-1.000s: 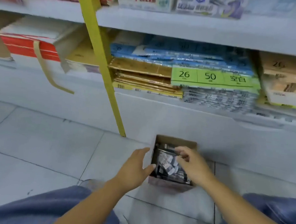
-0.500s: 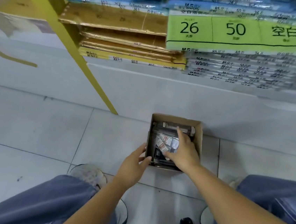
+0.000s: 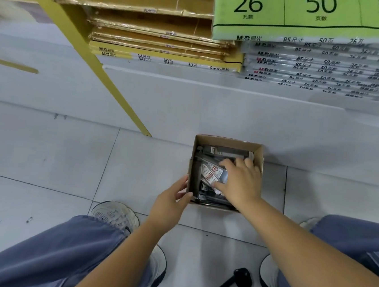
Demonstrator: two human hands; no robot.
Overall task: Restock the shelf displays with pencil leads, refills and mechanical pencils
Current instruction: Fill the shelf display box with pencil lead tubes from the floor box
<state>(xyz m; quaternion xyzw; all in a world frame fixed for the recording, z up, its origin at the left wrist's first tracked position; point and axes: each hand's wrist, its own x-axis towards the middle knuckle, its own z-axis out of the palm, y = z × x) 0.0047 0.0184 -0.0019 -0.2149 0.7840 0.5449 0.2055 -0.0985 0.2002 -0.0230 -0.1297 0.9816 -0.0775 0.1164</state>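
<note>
A small open cardboard box point(image 3: 258, 154) stands on the tiled floor in front of the shelf base. Inside it lie several small packets of pencil leads point(image 3: 211, 174) with red and white labels, plus dark packs further back. My right hand point(image 3: 240, 183) reaches down into the box, fingers curled over the packets; whether it grips any I cannot tell. My left hand point(image 3: 170, 205) holds the box's near-left corner, thumb on the rim.
Above, the bottom shelf holds stacks of gold-wrapped paper packs point(image 3: 162, 37) and loose-leaf refill packs point(image 3: 320, 68) under a green label. A yellow sloping post point(image 3: 94, 56) meets the floor left of the box. My knees and shoes frame the bottom, with a black tripod point(image 3: 239, 286) between.
The view has dropped and closed in on the box. My right hand has pushed deeper among the packets, and my left hand has come onto the box's corner.
</note>
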